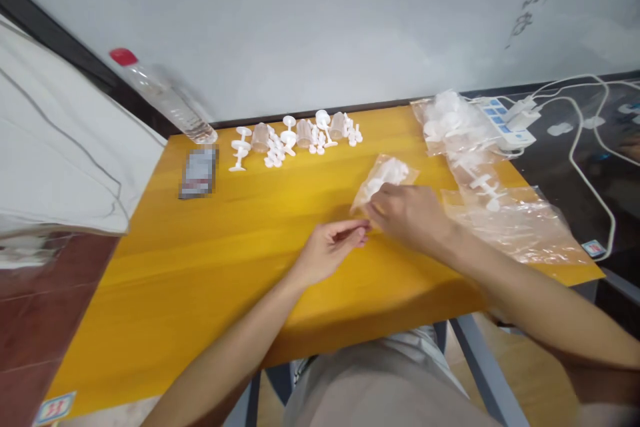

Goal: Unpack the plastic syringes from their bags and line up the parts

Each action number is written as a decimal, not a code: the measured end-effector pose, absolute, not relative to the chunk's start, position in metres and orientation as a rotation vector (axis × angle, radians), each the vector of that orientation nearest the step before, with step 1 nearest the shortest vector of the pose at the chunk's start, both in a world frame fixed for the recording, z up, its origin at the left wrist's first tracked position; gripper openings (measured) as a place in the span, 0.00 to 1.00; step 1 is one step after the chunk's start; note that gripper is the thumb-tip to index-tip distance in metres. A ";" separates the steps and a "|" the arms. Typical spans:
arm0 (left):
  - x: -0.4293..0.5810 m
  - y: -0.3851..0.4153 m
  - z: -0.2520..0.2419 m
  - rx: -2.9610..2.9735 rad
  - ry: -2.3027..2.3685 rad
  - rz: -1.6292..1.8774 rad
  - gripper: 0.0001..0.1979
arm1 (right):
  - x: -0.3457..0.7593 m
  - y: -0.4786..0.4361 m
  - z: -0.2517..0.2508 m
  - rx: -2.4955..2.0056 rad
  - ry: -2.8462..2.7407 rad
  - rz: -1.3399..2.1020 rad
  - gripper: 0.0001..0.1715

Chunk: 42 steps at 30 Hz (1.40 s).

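Clear bag (381,178) holds white parts (397,171); right hand (411,217) pinches its near edge; left hand's (326,251) grip unclear.

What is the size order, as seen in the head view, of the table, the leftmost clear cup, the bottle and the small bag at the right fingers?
1. Table
2. Bottle
3. Small bag, partly hidden by the right fingers
4. Leftmost clear cup
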State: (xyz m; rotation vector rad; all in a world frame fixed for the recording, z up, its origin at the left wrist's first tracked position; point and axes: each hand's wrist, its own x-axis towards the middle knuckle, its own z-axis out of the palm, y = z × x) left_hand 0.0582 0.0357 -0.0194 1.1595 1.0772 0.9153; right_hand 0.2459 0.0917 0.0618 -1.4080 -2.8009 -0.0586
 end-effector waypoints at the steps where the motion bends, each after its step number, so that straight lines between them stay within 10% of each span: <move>1: 0.053 0.026 -0.020 1.198 1.119 0.941 0.19 | 0.234 0.077 0.060 -1.367 -2.788 0.042 0.17; 28: -0.001 0.045 -0.028 1.360 1.648 0.749 0.21 | 0.265 0.077 -0.060 -1.348 -2.052 0.378 0.34; 42: -0.044 0.001 -0.026 1.875 2.696 0.730 0.22 | 0.262 0.080 -0.068 -1.318 -1.990 0.354 0.21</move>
